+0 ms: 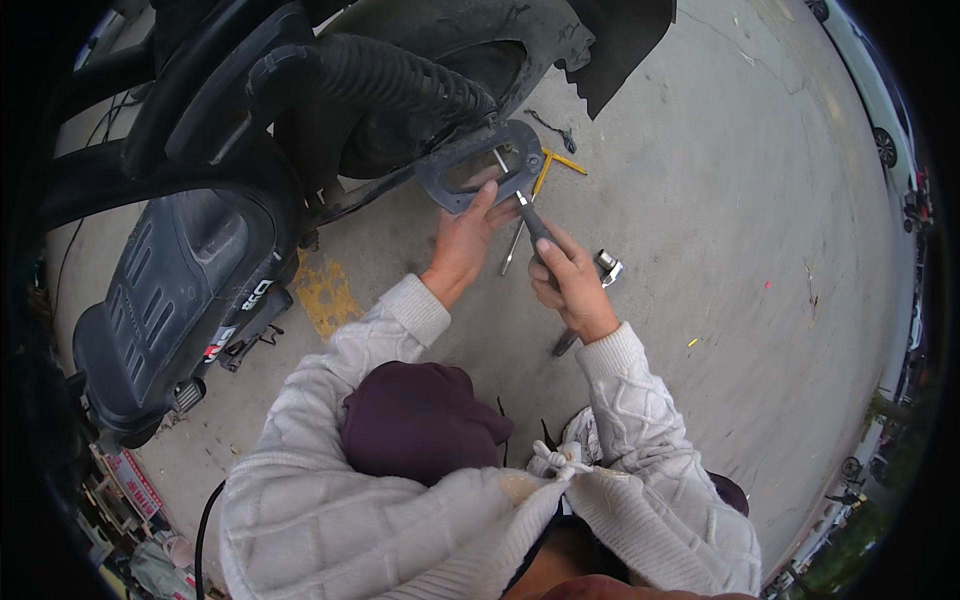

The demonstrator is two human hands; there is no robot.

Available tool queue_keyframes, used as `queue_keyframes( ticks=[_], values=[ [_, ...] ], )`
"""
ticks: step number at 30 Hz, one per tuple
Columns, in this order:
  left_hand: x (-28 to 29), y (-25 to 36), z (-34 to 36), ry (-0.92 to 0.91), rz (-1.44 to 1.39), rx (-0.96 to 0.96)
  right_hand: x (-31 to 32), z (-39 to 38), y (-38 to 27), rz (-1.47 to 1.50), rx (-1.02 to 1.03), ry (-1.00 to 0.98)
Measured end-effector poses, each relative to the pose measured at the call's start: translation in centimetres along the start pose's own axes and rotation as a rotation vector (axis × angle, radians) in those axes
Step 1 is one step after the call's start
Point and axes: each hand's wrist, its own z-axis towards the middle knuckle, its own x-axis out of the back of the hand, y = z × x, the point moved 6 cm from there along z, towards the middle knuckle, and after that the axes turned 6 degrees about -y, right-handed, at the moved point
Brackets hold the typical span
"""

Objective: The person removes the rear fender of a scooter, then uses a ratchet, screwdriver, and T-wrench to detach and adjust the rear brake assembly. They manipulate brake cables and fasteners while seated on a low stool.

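Observation:
A dark grey, ring-shaped plastic cover (437, 187) with an open middle sits beside the scooter's wheel. My left hand (463, 243) grips its lower edge, the thumb pointing up along it and the other fingers partly hidden behind. In my right hand (577, 283) is a screwdriver (537, 226), its dark handle wrapped by the fingers. The shaft points up at the cover's lower right edge; whether the tip is in a screw I cannot tell. Beyond the cover, a yellow T-handle wrench (543, 172) lies on the ground. A ratchet wrench (608, 264) lies below my right hand, partly hidden by it.
The black scooter (200, 260) fills the left side, its ribbed shock-absorber boot (400, 78) close above the cover. A dark cord (560, 134) lies on the concrete ground (740, 250). Parked cars (870, 90) line the right rim. My bent knee (420, 420) is below my left forearm.

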Motion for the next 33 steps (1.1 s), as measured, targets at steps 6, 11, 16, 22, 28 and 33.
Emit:
queue_keyframes(
  ticks=[6, 11, 16, 22, 28, 33],
  values=[
    [-0.4, 0.0, -0.3, 0.043, -0.090, 0.003, -2.2, -0.8, -2.2, -1.374, 0.392, 0.409],
    [-0.3, -0.1, -0.1, 0.033, -0.175, 0.032, -1.5, -0.6, -1.7, -1.166, 0.419, 0.345],
    [0.0, 0.4, 0.1, -0.028, -0.203, 0.076, -1.5, 0.6, 1.8, 0.569, -0.098, -0.262],
    [0.0, 0.7, -0.1, -0.010, -0.177, 0.092, 0.4, 0.2, 1.5, 0.444, -0.145, -0.236],
    [-0.2, 0.5, 0.2, -0.040, -0.202, 0.108, -0.4, -1.5, -1.9, -1.314, 0.611, 0.377],
    [-0.3, 0.5, 0.1, -0.059, -0.204, 0.144, 1.2, 0.8, 1.8, 0.236, -0.095, -0.121]
  ],
)
